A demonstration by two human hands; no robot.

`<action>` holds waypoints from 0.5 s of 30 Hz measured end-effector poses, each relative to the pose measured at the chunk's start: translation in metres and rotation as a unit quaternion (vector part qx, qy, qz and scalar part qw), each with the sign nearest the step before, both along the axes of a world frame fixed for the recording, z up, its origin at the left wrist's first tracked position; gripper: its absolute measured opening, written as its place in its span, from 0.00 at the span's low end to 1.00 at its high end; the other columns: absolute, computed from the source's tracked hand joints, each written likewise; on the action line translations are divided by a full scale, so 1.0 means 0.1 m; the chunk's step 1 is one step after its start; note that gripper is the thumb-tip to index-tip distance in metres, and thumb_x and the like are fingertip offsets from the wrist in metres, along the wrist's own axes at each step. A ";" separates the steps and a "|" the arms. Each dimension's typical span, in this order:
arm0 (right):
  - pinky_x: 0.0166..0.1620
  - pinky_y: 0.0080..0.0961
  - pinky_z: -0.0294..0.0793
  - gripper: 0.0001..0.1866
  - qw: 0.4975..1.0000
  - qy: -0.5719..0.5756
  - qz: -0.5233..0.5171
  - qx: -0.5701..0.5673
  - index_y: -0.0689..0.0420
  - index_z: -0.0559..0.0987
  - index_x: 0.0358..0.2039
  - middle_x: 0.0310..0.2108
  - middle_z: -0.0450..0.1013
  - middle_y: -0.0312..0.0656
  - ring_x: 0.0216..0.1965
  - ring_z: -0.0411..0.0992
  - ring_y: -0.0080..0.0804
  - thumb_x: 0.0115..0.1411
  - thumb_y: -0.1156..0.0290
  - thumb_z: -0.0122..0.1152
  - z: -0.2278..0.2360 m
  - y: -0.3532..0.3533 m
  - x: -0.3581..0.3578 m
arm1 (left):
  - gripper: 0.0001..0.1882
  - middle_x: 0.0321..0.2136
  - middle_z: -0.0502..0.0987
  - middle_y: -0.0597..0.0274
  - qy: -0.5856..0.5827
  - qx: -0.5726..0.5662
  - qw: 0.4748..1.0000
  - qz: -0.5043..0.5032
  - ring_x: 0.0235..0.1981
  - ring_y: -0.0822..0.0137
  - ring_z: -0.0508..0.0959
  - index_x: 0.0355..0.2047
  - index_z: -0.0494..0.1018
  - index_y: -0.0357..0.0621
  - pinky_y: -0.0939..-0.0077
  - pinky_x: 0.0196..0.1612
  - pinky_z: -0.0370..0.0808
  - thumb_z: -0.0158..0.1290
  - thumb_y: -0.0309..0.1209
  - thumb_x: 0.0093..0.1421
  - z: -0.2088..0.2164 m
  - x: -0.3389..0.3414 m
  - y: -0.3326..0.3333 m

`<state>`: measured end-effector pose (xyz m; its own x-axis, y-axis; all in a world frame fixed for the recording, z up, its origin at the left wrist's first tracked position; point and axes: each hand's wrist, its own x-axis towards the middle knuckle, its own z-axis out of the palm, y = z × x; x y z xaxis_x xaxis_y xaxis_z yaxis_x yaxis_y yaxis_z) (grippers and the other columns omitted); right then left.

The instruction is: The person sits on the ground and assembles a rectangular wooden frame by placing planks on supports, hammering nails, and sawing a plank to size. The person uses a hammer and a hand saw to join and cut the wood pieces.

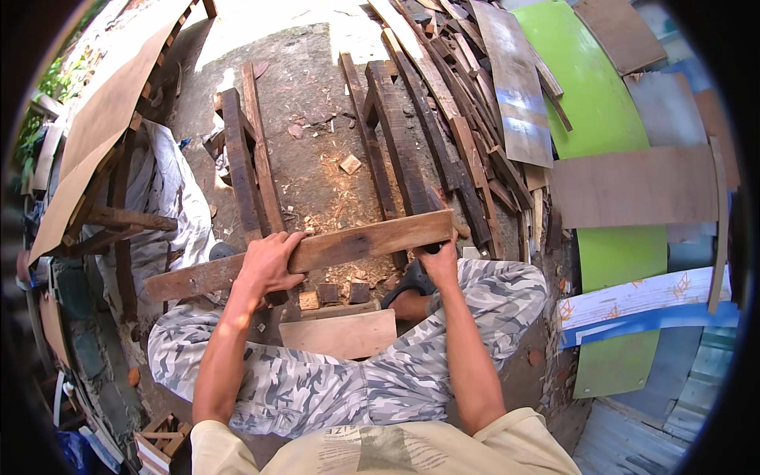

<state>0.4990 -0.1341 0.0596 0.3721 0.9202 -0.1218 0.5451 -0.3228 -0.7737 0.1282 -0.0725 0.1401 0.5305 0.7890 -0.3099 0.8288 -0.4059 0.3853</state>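
A long brown wooden plank [364, 241] lies crosswise in front of me, its right end higher in the picture than its left. My left hand [269, 263] is closed over it left of the middle, thumb and fingers along the top edge. At the right end, my right hand [438, 261] grips it from below, with some fingers hidden behind the wood. Past the plank stand two dark wooden frames, a left one [237, 158] and a right one [393, 142], each of paired long bars. The plank crosses their near ends; whether it touches them I cannot tell.
Small wood blocks [359, 293] and a pale board [340, 334] are between my legs. Shavings [336, 190] litter the ground. A pile of timber [467, 103] and a green sheet [590, 95] are to the right. A brown panel [99, 142] leans at left above white cloth [178, 190].
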 end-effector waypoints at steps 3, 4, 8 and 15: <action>0.60 0.42 0.69 0.50 1.000 0.002 -0.016 0.018 0.59 0.60 0.62 0.56 0.70 0.57 0.59 0.70 0.55 0.43 0.65 0.82 -0.09 -0.03 -0.01 | 0.42 0.41 0.78 0.50 0.008 0.006 1.000 -0.002 0.47 0.49 0.78 0.59 0.68 0.47 0.54 0.47 0.76 0.67 0.43 0.43 0.00 0.03 -0.05; 0.60 0.42 0.68 0.50 1.000 0.004 -0.027 0.010 0.59 0.60 0.62 0.56 0.70 0.58 0.59 0.70 0.55 0.43 0.65 0.82 -0.08 -0.04 -0.03 | 0.42 0.41 0.78 0.50 0.006 0.010 1.000 -0.004 0.47 0.49 0.78 0.59 0.67 0.47 0.54 0.46 0.77 0.67 0.43 0.43 -0.01 0.03 -0.07; 0.60 0.44 0.68 0.50 0.999 0.007 -0.043 0.007 0.59 0.60 0.62 0.57 0.70 0.59 0.59 0.69 0.58 0.44 0.63 0.81 -0.08 0.01 -0.07 | 0.42 0.41 0.78 0.50 0.022 0.001 1.000 -0.006 0.48 0.48 0.78 0.58 0.67 0.45 0.54 0.46 0.76 0.67 0.44 0.43 -0.07 0.05 -0.16; 0.65 0.47 0.62 0.58 0.996 -0.048 -0.041 0.070 0.61 0.49 0.69 0.63 0.62 0.64 0.65 0.61 0.63 0.46 0.66 0.81 -0.13 -0.03 -0.11 | 0.41 0.46 0.76 0.52 0.010 0.059 0.998 0.008 0.52 0.54 0.74 0.54 0.71 0.44 0.59 0.56 0.68 0.67 0.47 0.40 -0.10 0.09 -0.22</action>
